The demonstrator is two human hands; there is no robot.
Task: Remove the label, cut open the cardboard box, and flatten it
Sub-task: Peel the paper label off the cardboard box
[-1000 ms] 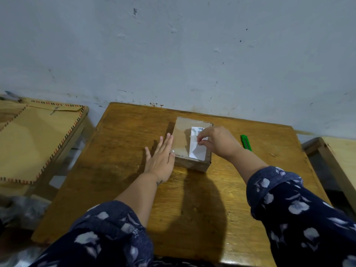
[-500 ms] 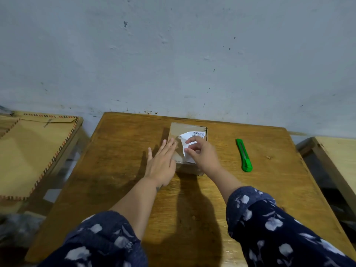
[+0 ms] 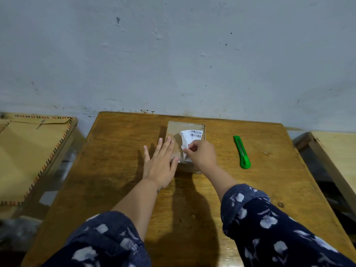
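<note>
A small brown cardboard box sits near the far middle of the wooden table. A white label with barcodes is partly peeled off its top, curled up on the left side. My right hand pinches the loose near corner of the label. My left hand lies flat with straight fingers, pressing the box's left side and top edge. A green utility knife lies on the table to the right of the box, untouched.
A grey wall stands right behind the table. A large brown envelope with a striped border lies on a surface to the left. Another light wooden surface is at the right.
My right hand has pulled the label's corner from the far side of the box toward me, peeling more of it up. My left hand has stayed pressed against the box.
</note>
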